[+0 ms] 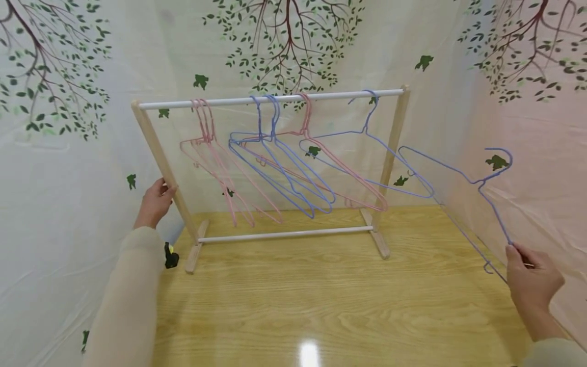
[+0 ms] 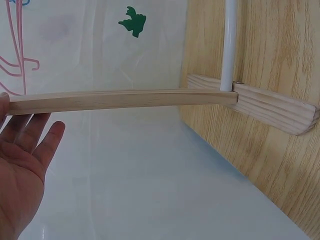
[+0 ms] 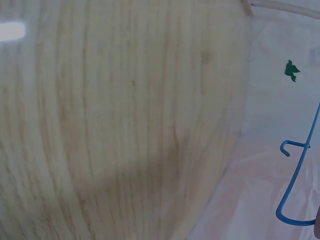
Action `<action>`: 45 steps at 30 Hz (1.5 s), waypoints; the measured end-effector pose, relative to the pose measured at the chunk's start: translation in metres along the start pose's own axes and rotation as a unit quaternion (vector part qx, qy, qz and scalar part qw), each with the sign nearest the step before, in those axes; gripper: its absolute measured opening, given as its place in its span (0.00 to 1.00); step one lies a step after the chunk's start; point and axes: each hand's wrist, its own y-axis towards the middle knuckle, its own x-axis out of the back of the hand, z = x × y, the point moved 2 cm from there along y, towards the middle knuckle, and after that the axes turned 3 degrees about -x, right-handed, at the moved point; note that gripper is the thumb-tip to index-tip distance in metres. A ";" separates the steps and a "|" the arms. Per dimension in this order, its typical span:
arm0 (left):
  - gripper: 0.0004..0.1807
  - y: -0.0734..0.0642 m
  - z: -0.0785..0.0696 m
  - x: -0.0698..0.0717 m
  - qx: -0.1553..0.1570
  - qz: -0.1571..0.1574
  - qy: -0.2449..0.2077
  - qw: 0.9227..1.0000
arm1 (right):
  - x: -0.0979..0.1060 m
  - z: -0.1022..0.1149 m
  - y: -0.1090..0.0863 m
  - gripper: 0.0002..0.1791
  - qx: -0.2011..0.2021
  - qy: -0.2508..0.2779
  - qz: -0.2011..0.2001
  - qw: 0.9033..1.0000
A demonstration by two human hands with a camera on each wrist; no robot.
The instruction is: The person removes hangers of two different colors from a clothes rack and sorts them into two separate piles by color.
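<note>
In the head view my left hand (image 1: 155,204) holds the left wooden post (image 1: 156,140) of a small clothes rack about midway up. The left wrist view shows the fingers spread along one side of that post (image 2: 125,100). Over at the right, my right hand (image 1: 534,280) pinches a blue clothes hanger (image 1: 479,182) by one shoulder, its hook up and apart from the rack. Part of this hanger (image 3: 293,180) and a small inner hook show in the right wrist view, where the hand is mostly out of frame.
From the rack's white rail (image 1: 229,101) hang pink hangers (image 1: 207,136) at left, blue hangers (image 1: 273,120) in the middle, more pink ones (image 1: 306,114), and a blue one (image 1: 367,122) near the right post. A black object (image 1: 171,256) sits by the left foot. Leaf-patterned sheeting surrounds the wooden table (image 1: 298,290).
</note>
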 end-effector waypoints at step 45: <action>0.29 -0.017 -0.005 -0.006 0.023 -0.022 -0.108 0.994 | -0.039 -0.039 0.008 0.21 0.058 -0.248 0.267 0.930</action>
